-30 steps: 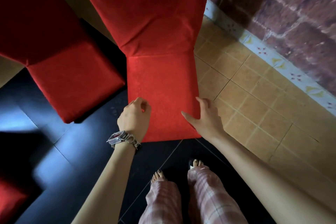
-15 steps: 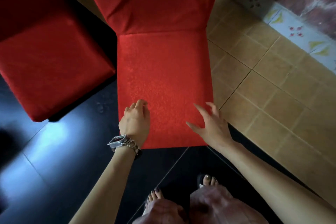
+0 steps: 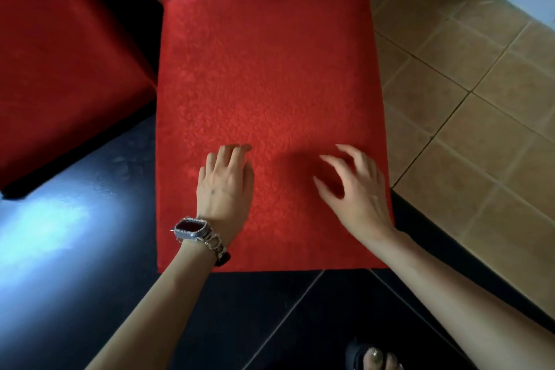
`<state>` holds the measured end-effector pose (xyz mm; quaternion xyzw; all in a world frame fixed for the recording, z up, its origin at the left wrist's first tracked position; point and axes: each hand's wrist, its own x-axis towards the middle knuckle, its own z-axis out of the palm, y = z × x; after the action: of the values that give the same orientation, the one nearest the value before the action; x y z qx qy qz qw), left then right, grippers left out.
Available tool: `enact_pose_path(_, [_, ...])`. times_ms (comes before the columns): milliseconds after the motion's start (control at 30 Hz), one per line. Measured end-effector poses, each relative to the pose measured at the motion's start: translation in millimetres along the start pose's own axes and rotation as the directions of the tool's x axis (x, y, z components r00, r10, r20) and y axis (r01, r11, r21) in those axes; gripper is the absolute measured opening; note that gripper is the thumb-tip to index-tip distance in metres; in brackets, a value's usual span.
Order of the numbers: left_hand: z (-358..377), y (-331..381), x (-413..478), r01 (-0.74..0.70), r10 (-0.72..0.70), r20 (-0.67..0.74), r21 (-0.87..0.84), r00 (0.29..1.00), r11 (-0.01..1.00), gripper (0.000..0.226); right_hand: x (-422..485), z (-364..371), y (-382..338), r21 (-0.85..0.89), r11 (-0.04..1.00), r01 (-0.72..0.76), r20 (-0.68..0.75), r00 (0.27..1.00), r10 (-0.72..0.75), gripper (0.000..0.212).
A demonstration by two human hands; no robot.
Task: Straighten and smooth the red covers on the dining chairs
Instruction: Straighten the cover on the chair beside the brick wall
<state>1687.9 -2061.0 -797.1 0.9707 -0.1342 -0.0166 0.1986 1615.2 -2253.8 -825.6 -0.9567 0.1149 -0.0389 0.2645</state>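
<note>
The red, crinkle-textured fabric cover (image 3: 270, 84) lies stretched over the seat of the middle dining chair and fills the centre of the view. Its surface is flat, with a fine embossed grain and no large folds on the seat. Its near edge runs straight across, and its left and right edges drop off cleanly. At the far edge a seam marks where the seat meets the covered backrest, and a soft vertical crease shows in the backrest fabric at the far left.

Both hands are over the near half of this cover. The left hand (image 3: 225, 186) rests palm-down on the cloth left of centre, its fingers together and slightly bent with the tips on the fabric, gripping nothing. The right hand (image 3: 357, 192) is near the right edge of the seat, its fingers spread and arched and holding nothing. It casts a shadow on the cloth beneath it, and whether its fingertips touch the fabric cannot be told. A strip of bare cover separates the two hands.

A silver-cased wristwatch on a chain-link band (image 3: 192, 227) sits on the left wrist. To the left stands a second chair with a darker-looking red cover (image 3: 60, 69). Glossy black floor tiles (image 3: 75, 279) lie under the near side, and matte tan floor tiles (image 3: 480, 129) lie to the right. A bare foot (image 3: 375, 357) shows at the near edge.
</note>
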Motion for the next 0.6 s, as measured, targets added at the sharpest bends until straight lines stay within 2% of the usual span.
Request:
enact_pose_path(100, [17.4, -16.7, -1.2, -0.029, 0.031, -0.073, 0.037, 0.997, 0.999, 0.033, 1.2, 15.6, 16.6, -0.078, 0.992, 0.102, -0.141, 0.984, -0.113, 0.038])
enact_pose_path(200, [29.2, -38.7, 4.1, -0.038, 0.055, -0.165, 0.104, 0.985, 0.994, 0.04, 5.5, 25.9, 31.7, -0.084, 0.991, 0.103, -0.204, 0.972, -0.118, 0.055])
enact_pose_path(267, [32.1, -56.3, 9.3, 0.005, 0.022, -0.21, 0.125, 0.977, 0.992, 0.062, 7.1, 29.9, 39.1, -0.053, 0.998, 0.022, -0.228, 0.973, -0.034, 0.077])
enact_pose_path(333, [29.1, -73.6, 14.1, 0.138, -0.123, -0.237, 0.048, 0.964, 0.989, 0.094, 6.6, 31.0, 42.7, 0.037, 0.998, -0.06, -0.214, 0.975, 0.066, 0.095])
enact_pose_path(400, [23.6, -92.4, 17.8, 0.323, -0.341, -0.17, -0.121, 0.925, 0.939, 0.117, 5.7, 30.5, 44.4, 0.137, 0.983, -0.122, -0.165, 0.976, 0.144, 0.104])
enact_pose_path(467, [19.2, -110.2, 19.6, 0.465, -0.493, -0.009, -0.319, 0.87, 0.826, 0.129, 4.6, 29.5, 46.5, 0.212, 0.958, -0.193, -0.133, 0.966, 0.224, 0.107])
enact_pose_path(600, [15.3, -131.7, 18.4, 0.51, -0.511, 0.143, -0.483, 0.848, 0.712, 0.121, 6.6, 26.7, 52.1, 0.439, 0.849, -0.293, -0.098, 0.924, 0.37, 0.105])
